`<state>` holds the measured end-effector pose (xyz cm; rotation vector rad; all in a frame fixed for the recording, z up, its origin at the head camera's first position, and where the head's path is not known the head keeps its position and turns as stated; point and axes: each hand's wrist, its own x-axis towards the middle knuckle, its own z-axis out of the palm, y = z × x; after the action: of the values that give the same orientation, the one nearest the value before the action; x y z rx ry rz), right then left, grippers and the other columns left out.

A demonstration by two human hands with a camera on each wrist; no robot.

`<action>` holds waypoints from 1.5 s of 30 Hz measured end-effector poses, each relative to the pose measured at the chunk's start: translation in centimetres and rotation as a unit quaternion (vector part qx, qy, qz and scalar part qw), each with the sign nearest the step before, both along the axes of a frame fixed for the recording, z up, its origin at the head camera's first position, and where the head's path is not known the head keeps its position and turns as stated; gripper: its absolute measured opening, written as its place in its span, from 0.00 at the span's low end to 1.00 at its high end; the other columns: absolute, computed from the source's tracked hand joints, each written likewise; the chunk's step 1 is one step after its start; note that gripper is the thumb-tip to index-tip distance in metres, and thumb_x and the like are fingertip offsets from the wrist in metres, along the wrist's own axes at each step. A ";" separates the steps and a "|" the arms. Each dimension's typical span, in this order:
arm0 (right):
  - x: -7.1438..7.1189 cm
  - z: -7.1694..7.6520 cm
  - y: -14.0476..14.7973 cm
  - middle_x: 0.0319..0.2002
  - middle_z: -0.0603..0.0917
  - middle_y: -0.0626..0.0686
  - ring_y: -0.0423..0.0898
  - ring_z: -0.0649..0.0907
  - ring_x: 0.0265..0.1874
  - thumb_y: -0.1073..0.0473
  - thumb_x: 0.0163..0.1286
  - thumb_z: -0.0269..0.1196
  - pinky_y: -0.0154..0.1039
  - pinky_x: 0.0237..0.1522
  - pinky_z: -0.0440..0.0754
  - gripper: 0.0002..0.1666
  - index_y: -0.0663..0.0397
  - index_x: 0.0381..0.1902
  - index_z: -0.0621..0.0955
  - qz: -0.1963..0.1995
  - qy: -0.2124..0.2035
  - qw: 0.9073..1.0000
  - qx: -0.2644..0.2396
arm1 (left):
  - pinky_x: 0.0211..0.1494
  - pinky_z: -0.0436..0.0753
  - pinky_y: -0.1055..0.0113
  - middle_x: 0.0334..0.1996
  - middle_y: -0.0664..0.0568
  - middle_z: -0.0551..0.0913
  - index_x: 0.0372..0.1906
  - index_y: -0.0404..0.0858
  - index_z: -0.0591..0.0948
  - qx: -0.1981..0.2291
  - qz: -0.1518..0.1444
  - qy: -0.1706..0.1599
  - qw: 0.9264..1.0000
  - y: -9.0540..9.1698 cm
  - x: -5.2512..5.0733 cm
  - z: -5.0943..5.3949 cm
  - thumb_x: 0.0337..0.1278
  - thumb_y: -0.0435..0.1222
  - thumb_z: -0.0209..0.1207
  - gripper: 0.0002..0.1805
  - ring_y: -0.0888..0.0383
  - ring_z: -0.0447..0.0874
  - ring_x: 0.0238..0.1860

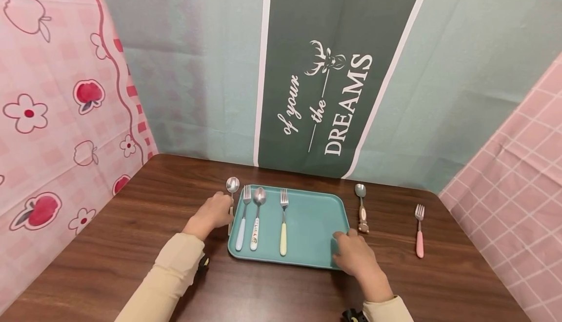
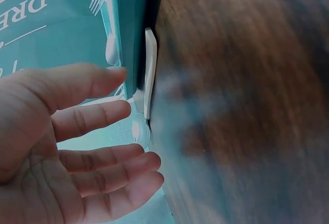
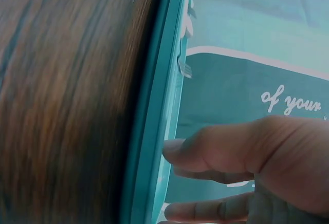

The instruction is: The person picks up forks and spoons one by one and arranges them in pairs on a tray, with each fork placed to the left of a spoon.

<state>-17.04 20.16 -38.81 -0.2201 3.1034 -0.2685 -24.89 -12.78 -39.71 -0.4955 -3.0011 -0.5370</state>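
A teal tray [image 1: 311,224] lies on the table, bearing a blue-handled fork [image 1: 240,234], a spoon with a patterned white handle [image 1: 255,234] and a fork with a pale yellow handle [image 1: 283,239]. My left hand [image 1: 215,211] is at the tray's left side, over a spoon [image 1: 232,184] lying beside the tray and partly hidden by it. In the left wrist view, its fingers [image 2: 105,178] are loosely extended and grip nothing. My right hand [image 1: 356,253] is at the tray's near right corner. Its thumb [image 3: 205,152] is by the rim; contact cannot be told.
Right of the tray lie a spoon with a decorated handle [image 1: 362,212] and, farther out, a pink-handled fork [image 1: 419,241]. A green cloth with lettering [image 1: 338,107] hangs behind the wooden table [image 1: 145,214]. Pink cloths stand at both sides.
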 end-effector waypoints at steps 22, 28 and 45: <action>-0.4 0.0 1.9 0.43 0.77 0.71 0.56 0.78 0.37 0.75 0.47 0.61 0.51 0.35 0.77 0.29 0.80 0.51 0.71 -0.028 -0.056 0.997 -0.036 | 0.24 0.67 0.65 0.16 0.51 0.67 0.16 0.38 0.72 -0.001 0.002 -0.035 0.999 0.1 -1.4 -0.2 0.42 0.27 0.61 0.10 0.56 0.65 0.22; -0.4 -0.3 2.2 0.26 0.75 0.59 0.50 0.72 0.24 0.71 0.50 0.60 0.44 0.25 0.72 0.16 0.76 0.39 0.74 -0.043 -0.061 0.996 -0.042 | 0.19 0.59 0.70 0.11 0.55 0.56 0.09 0.42 0.62 0.021 -0.011 -0.048 0.999 0.2 -1.3 -0.4 0.41 0.24 0.59 0.21 0.60 0.56 0.15; -0.4 -1.0 2.4 0.18 0.68 0.54 0.48 0.70 0.18 0.77 0.50 0.54 0.40 0.20 0.70 0.06 0.63 0.21 0.73 -0.087 -0.060 0.993 -0.056 | 0.21 0.69 0.67 0.14 0.50 0.65 0.16 0.37 0.71 -0.003 0.005 -0.071 0.997 1.0 -1.4 -0.6 0.42 0.20 0.59 0.14 0.56 0.64 0.19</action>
<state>-17.41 22.57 -39.79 0.0628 2.9922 -0.4437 -26.30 -11.83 -40.28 -0.4615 -3.1374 -0.5877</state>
